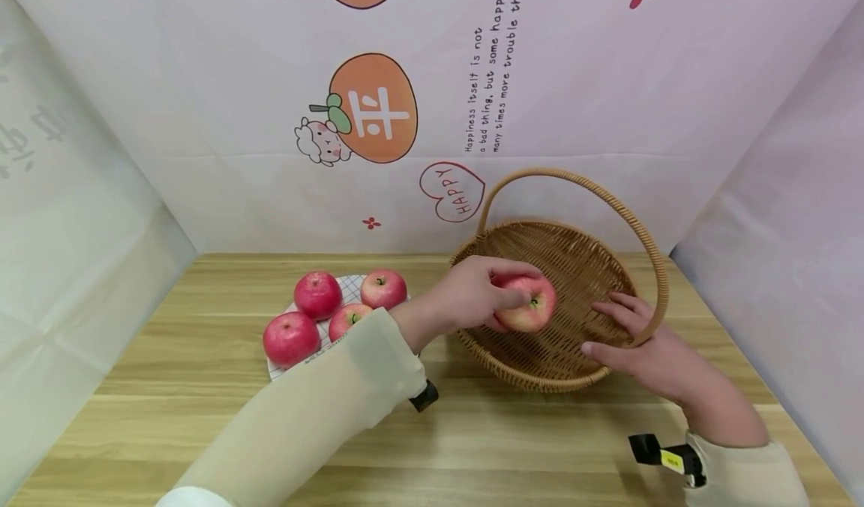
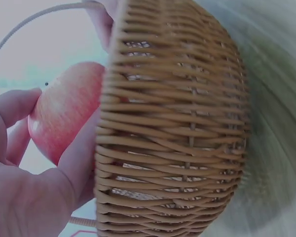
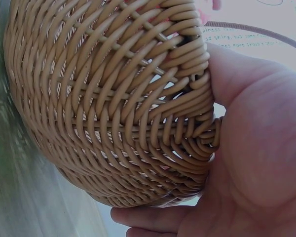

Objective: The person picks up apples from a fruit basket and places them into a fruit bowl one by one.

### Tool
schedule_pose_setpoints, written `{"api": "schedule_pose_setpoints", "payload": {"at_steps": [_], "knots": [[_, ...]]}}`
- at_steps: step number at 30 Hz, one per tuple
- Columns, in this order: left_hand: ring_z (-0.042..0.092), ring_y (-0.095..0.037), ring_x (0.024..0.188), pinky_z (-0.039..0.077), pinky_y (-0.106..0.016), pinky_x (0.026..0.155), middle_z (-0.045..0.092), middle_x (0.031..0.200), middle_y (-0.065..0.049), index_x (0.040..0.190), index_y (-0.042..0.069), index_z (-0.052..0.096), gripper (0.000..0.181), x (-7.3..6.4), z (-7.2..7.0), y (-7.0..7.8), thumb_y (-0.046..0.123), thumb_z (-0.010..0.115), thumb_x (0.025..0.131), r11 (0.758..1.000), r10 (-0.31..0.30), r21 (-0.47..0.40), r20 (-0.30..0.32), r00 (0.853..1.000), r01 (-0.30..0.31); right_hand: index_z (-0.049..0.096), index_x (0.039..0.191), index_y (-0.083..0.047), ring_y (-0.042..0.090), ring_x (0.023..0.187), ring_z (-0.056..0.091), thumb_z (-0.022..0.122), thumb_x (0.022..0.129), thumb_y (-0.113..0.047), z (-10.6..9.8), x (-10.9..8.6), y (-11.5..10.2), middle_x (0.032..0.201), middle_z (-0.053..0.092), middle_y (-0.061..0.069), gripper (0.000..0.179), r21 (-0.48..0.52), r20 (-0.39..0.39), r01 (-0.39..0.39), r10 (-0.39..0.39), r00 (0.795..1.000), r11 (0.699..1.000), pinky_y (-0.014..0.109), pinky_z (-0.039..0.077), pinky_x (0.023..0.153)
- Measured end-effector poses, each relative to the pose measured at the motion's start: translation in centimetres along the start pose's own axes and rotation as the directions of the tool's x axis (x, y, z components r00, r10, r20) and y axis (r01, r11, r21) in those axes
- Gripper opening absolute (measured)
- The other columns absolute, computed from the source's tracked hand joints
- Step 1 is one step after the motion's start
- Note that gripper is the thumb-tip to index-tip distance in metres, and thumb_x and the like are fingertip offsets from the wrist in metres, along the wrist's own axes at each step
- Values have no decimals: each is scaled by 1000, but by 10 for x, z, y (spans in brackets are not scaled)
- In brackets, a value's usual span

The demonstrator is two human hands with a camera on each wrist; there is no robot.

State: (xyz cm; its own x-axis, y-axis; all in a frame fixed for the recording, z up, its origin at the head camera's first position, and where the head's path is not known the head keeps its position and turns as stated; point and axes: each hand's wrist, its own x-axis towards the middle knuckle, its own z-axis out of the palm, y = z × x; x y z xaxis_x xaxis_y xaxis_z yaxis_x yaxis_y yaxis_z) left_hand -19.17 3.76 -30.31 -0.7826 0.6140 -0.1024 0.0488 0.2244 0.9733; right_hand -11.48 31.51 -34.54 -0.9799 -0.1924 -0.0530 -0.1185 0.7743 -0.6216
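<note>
My left hand [image 1: 479, 293] grips a red-and-yellow apple [image 1: 529, 304], thumb and fingers spread around it, over the inside of a round wicker basket [image 1: 574, 267] with an arched handle. In the left wrist view the apple [image 2: 66, 111] is partly hidden behind the basket's woven wall [image 2: 172, 123]. At the basket's right side, my right hand [image 1: 658, 353] holds the rim by the foot of the handle, with thumb and fingers reaching over it on either side. From the right wrist, the palm [image 3: 266, 143] lies against the rim.
Several red apples [image 1: 292, 340] sit on a plate [image 1: 351, 288] with a blue checked pattern, left of the basket and partly behind my left sleeve [image 1: 324, 394]. Everything stands on a wood-grain table [image 1: 499, 447]. A printed white cloth [image 1: 574, 102] rises behind and at both sides.
</note>
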Motion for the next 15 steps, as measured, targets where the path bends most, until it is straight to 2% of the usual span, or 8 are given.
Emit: {"api": "schedule_pose_setpoints", "payload": {"at_steps": [4,7,15], "knots": [[66,-23,87,60,-41,68,62,116,1,119,32,73,32,-12,-3,2,15,74,92,999,8,-41,-13,1000,-8,36,151,-1,63,136,10,71,92,-44,1,1,0,156,9,32,80,-7,4,-2,2,1000,1000,77,26,95],[66,-22,87,60,-40,68,60,118,2,121,33,72,33,-22,-7,2,17,74,92,999,33,-20,-11,999,-33,36,151,-1,63,136,10,71,92,-43,1,1,0,156,9,32,80,-6,6,0,0,1000,1000,77,26,94],[64,-23,94,59,-42,71,60,123,2,125,29,71,34,-62,-21,6,16,73,93,990,143,-9,-21,989,-143,34,152,-1,63,136,7,70,92,-44,0,1,0,157,6,31,82,28,23,-11,10,1000,1000,78,26,94]]}}
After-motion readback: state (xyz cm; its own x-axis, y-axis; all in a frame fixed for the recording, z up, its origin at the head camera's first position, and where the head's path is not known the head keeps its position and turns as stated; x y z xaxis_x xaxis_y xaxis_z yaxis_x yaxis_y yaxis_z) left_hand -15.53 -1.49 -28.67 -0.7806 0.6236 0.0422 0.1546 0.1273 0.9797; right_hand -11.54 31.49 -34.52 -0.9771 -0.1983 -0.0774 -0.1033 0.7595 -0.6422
